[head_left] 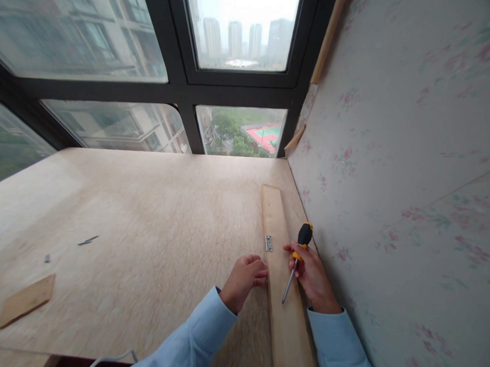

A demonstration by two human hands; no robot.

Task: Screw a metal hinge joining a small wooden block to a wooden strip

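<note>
A long, narrow wooden board (pixel 275 214) lies on the pale stone-patterned surface, beside the wall. Fixed at its left edge is a small silver metal hinge (pixel 268 243) with holes in it. My right hand (pixel 313 278) grips a screwdriver (pixel 304 234) with a black and yellow handle, its metal shaft slanting down over the board. At the board's left edge, just below the hinge, is my left hand (pixel 248 278). Its fingers are curled together against the edge, and whatever may be between them is hidden.
Floral wallpaper covers the wall (pixel 392 198) close on the right. Dark-framed windows (pixel 241 89) stand behind the surface (pixel 157 209). To the left lie thin metal pieces (pixel 88 240), a small grey piece (pixel 47 258) and a flat wood offcut (pixel 26 301). A white cable (pixel 102 360) runs at the front edge.
</note>
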